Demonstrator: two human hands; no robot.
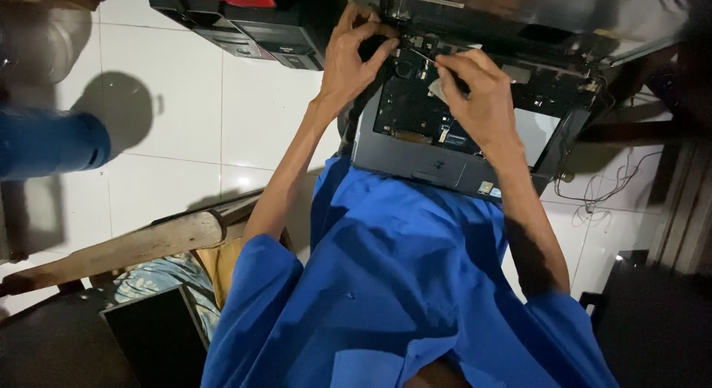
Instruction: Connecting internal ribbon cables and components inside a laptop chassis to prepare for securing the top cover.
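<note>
Grey laptop (445, 147) lay on your lap, keyboard already removed (the inner board was exposed), lid open. Your left hand (352, 58) pinched something small at the hinge corner; your right hand (478, 99) grasped a thin tool (421, 56) pointing there. Loose wires (612, 184) hung over the white tiled floor (185, 114); the base was not yet dismantled.

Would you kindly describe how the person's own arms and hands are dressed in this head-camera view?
Both arms are bare from the short, loose sleeves of a bright blue fabric shirt down to the wrists. The left hand and right hand wear no gloves. No watch, ring or bracelet is visible, though the dim light hides fine detail.
</note>
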